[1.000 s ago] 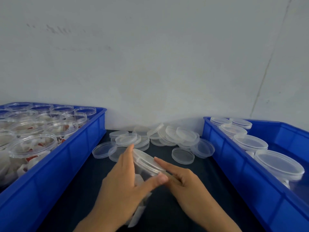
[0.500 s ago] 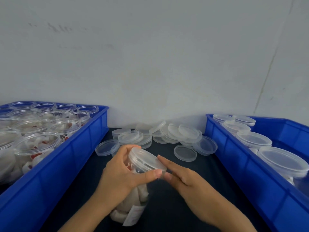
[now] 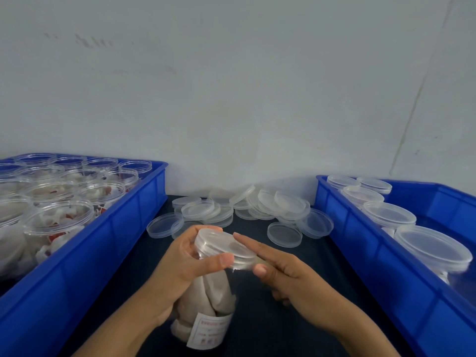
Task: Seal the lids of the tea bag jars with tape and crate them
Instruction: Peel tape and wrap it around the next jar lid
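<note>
One clear jar (image 3: 208,300) of tea bags, translucent lid (image 3: 224,244) on, tilted

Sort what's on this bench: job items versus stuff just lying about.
In use:
- lidded jar, gripped by left hand
- right hand, fingers against its lid
- right crate of lidded jars
- left crate of open jars

Lying about:
- loose lids
</note>
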Tool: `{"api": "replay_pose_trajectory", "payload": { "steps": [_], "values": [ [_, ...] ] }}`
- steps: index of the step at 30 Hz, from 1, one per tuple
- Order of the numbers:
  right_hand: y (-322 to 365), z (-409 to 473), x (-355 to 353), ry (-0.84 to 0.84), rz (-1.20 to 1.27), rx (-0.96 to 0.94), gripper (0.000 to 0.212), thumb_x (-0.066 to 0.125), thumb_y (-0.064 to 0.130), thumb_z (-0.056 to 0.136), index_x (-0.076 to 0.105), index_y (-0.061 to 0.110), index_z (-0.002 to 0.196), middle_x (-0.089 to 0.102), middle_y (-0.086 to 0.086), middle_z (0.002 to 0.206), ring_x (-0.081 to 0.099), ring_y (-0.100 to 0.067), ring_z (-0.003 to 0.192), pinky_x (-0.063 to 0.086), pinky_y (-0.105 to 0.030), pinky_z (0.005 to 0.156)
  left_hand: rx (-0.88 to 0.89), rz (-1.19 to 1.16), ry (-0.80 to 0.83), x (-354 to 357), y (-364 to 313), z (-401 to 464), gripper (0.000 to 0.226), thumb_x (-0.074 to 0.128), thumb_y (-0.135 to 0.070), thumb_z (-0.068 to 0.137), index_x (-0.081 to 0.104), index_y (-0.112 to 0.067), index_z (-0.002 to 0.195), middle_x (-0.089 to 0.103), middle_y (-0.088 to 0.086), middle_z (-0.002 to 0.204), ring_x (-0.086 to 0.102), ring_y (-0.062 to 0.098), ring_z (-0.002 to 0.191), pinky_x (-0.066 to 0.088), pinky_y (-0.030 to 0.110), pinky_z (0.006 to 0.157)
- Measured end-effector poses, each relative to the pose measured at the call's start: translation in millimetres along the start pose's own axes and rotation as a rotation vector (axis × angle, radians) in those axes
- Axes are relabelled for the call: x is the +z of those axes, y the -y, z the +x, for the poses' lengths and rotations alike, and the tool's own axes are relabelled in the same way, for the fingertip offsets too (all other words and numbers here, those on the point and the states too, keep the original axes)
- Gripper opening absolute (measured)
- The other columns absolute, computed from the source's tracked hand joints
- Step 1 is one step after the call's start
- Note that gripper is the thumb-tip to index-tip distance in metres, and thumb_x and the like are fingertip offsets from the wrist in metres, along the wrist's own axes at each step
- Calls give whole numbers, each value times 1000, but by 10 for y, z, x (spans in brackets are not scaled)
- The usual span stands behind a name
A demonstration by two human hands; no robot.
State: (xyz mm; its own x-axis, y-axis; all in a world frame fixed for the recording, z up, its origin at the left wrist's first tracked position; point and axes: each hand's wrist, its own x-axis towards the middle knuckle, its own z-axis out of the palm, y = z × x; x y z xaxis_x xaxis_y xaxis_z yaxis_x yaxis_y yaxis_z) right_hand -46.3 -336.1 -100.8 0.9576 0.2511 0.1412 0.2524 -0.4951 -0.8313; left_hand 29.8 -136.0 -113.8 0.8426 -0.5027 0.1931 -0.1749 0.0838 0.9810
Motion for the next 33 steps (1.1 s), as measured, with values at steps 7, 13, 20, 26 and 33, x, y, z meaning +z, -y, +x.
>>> {"api": "replay_pose_trajectory", "payload": {
  "steps": [7, 13, 20, 26, 33],
  "values": [
    [-5, 37, 88, -68, 3, 6, 45, 43, 26, 102, 39, 55, 136, 54, 43, 71, 44, 8, 57, 36, -7, 53, -19, -40, 4, -6, 13, 12, 118, 91, -62, 18, 54, -16, 119, 74, -5, 98, 71, 9, 88, 53, 13, 65],
    [-13, 34, 185, -218, -39, 8, 38, 46, 32, 99, 48, 50, 133, 57, 45, 78, 53, 22, 75, 39, -2, 66, 60, 263, -108, 67, -17, -79, 91, 63, -85, 44, 51, -32, 117, 68, -16, 104, 65, 3, 98, 53, 23, 85],
    [9, 32, 295, -291, -97, 7, 52, 49, 14, 99, 50, 59, 127, 68, 22, 111, 61, -7, 111, 51, -25, 94, 38, 508, -414, 283, -15, -120, 122, 57, -97, 11, 26, -55, 121, 49, -25, 108, 54, 2, 99, 44, 27, 81],
    [61, -5, 173, -185, -106, -5, 40, 46, 42, 98, 40, 61, 133, 57, 37, 122, 49, 16, 116, 42, -16, 99, 117, 308, -302, 150, 33, -41, 91, 82, -73, 31, 46, -44, 109, 63, -14, 99, 61, -10, 89, 49, 12, 65],
    [39, -22, 106, -134, -215, 63, 46, 41, 59, 94, 23, 68, 135, 58, 18, 128, 54, -4, 118, 44, -36, 103, 128, 236, -161, 9, 41, 28, 99, 85, -68, 27, 49, -40, 114, 66, -13, 104, 64, 0, 96, 53, 14, 71]
  ]
}}
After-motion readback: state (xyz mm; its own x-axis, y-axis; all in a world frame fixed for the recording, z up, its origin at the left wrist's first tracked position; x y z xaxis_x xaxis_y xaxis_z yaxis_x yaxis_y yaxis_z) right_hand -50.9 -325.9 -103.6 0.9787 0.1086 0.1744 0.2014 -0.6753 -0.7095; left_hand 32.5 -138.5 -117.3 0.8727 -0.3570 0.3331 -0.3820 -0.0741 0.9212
